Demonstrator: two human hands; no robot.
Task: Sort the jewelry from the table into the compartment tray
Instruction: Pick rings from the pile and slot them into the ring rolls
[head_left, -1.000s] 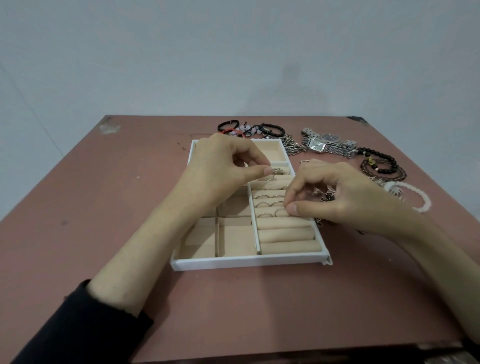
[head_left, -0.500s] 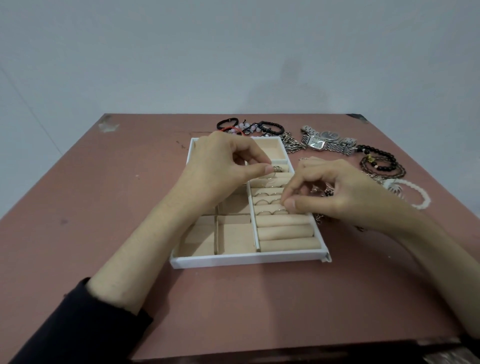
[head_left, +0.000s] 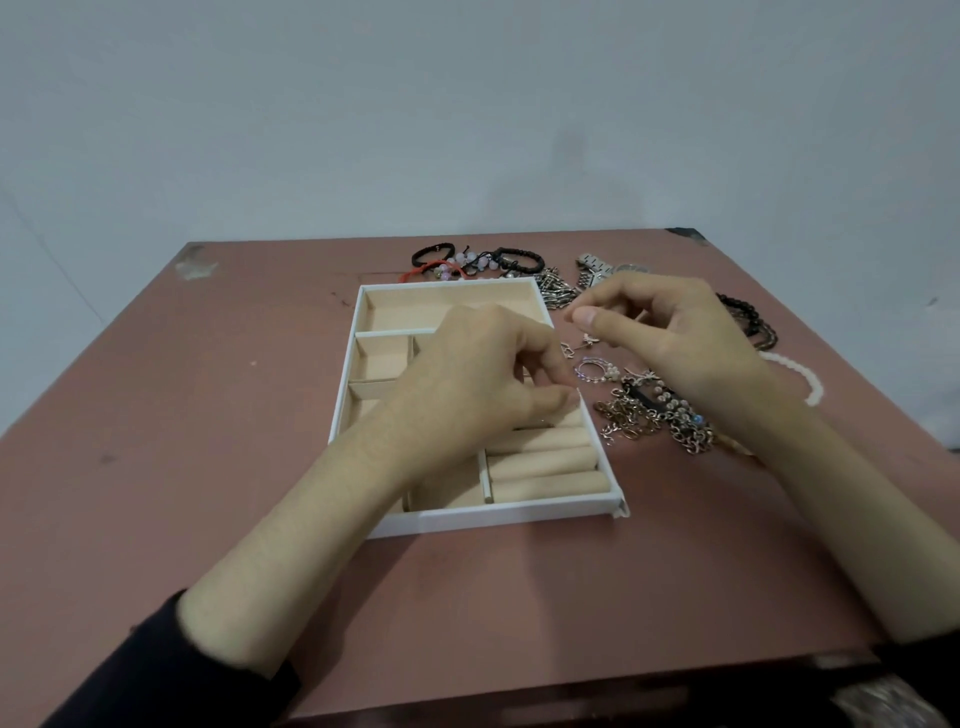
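Note:
The white compartment tray (head_left: 498, 515) with beige lining sits mid-table. My left hand (head_left: 467, 379) lies over its right half, fingers curled, with the tips pressed on the beige ring rolls (head_left: 545, 467); I cannot see a ring between them. To the right of the tray's far corner, my right hand (head_left: 670, 338) hovers above the table with thumb and forefinger pinched together; nothing shows in the pinch. Small earrings and a hoop (head_left: 592, 371) lie under it. A tangle of silver chains (head_left: 649, 415) lies beside the tray's right wall.
Behind the tray lie black, red and pink bracelets (head_left: 467, 260) and a silver watch (head_left: 597, 267). Black bead bracelets (head_left: 753, 322) and a white bead bracelet (head_left: 800, 371) sit far right. The table's front edge is near my forearms.
My right hand has left the ring rolls and moved up and right, off the tray and over the loose jewelry. My left hand slid down the rolls toward the tray's right wall.

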